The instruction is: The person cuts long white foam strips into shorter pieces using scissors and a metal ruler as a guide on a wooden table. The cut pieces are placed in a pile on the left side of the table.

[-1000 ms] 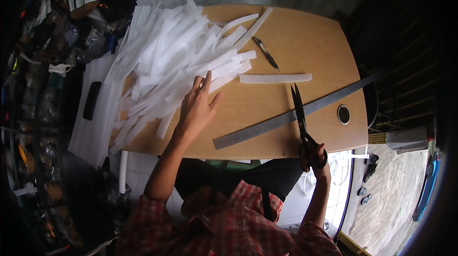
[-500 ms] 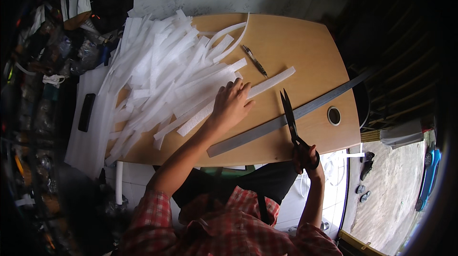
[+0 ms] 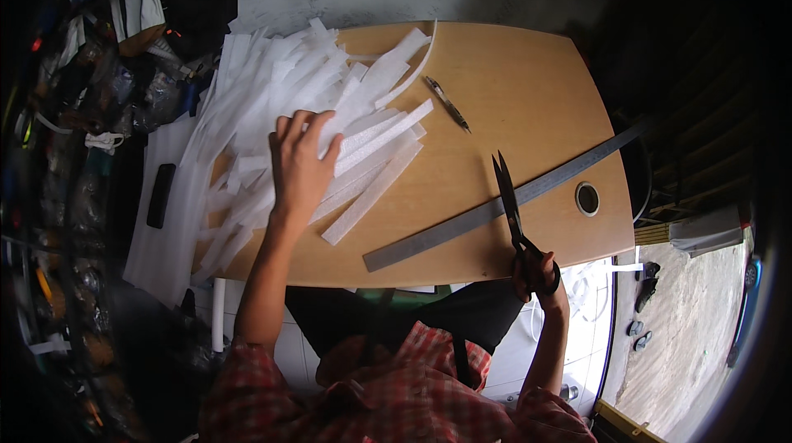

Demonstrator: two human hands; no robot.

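Note:
My left hand [image 3: 303, 171] rests over the left part of a pile of white foam strips [image 3: 247, 105], its fingers spread and the thumb apart; it touches the strips but grips none that I can see. Several strips lie slanted just right of it, one foam strip [image 3: 375, 191] nearest the table's middle. In my right hand [image 3: 540, 276], near the table's front edge, is a pair of black scissors [image 3: 510, 200]. Their blades point away from me, slightly parted at the tips. Behind the blades a long metal ruler [image 3: 495, 210] lies diagonally on the table.
A pen [image 3: 448, 105] lies on the wooden table [image 3: 511, 72] right of the pile. Near the right edge is a round cable hole [image 3: 586, 199]. A dark phone [image 3: 161, 195] sits on white foam sheets [image 3: 153, 253] at the left. Cluttered bags fill the far left.
My left hand has moved left from the table's middle onto the pile. The long strip under it has left the middle and the strips have shifted. The scissors stay in my right hand.

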